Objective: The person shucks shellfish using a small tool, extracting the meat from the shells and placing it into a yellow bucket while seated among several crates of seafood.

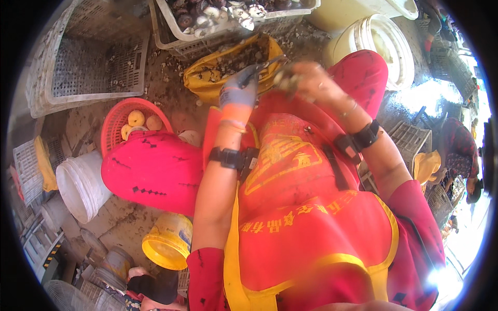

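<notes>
the shell [287, 79] is in my right hand [311, 78], just above my red apron [301, 207] and in front of the yellow tub [228, 65]. it is small, dark and a little blurred, so i cannot tell its exact kind. my right fingers are curled around it and grip it. my left hand [239, 87] wears a grey glove with an orange cuff, and its fingers are clenched on a thin dark tool [264, 65] whose tip points toward the shell; the two hands are very close together.

the yellow tub holds dark broken pieces and stands just beyond my hands. behind the tub is a white crate [233, 20] filled with shells. to the left of the tub, a big empty white basket [88, 62] lies on the wet ground. near the tub on the left and closer to me is a red basket [116, 122] with some round pale things inside. to the right of the tub stands a white bucket [384, 46].
</notes>
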`<state>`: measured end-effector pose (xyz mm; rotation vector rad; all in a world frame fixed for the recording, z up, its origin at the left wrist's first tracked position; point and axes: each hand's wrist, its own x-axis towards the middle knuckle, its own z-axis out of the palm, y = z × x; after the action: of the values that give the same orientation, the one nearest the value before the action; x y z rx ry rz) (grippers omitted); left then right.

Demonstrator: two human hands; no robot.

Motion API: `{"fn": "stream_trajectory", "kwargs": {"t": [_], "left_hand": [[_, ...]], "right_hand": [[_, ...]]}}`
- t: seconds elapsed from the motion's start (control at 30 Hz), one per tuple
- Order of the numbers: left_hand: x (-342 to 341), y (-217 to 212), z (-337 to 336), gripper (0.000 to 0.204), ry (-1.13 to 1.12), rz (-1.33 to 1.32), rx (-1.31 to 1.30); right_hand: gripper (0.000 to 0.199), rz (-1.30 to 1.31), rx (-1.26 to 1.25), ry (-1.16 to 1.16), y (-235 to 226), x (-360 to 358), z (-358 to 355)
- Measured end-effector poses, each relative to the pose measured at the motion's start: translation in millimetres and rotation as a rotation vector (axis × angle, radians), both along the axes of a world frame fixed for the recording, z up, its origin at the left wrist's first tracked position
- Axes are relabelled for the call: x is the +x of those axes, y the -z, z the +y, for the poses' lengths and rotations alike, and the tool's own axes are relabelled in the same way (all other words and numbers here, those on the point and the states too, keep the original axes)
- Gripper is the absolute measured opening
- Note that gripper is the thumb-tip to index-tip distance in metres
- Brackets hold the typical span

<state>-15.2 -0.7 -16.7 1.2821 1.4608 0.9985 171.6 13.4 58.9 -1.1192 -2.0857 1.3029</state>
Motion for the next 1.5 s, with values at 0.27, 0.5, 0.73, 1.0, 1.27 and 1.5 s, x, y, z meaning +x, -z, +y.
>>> {"fn": "stream_trajectory", "kwargs": {"t": [0.27, 0.5, 0.73, 1.0, 1.27, 1.5], "left_hand": [[-15.7, -9.1, 6.8, 0.019, 0.145, 0.187, 0.621], [-14.0, -12.4, 10.1, 0.022, 0.091, 0.129, 0.599], [-24.7, 2.6, 12.7, 0.028, 0.02, 0.045, 0.389], [-36.9, 28.1, 13.1, 0.022, -0.139, 0.002, -0.088], [-11.2, -27.1, 6.6, 0.025, -0.019, 0.259, 0.644], [-13.0, -12.0, 5.6, 0.028, -0.087, 0.019, 0.441]], "right_hand": [[0.028, 0.263, -0.463, 0.327, 53.1, 7.1, 0.2], [0.031, 0.019, -0.297, 0.282, 13.6, 6.4, 8.1], [0.027, 0.101, -0.181, 0.26, 27.6, 1.9, 12.9], [0.031, 0.301, -0.479, 0.469, -8.8, -14.0, -0.1], [0.022, 1.217, -1.143, 0.321, 63.3, 5.8, 3.5], [0.026, 1.17, -1.204, 0.363, 45.3, 4.3, 0.5]]}}
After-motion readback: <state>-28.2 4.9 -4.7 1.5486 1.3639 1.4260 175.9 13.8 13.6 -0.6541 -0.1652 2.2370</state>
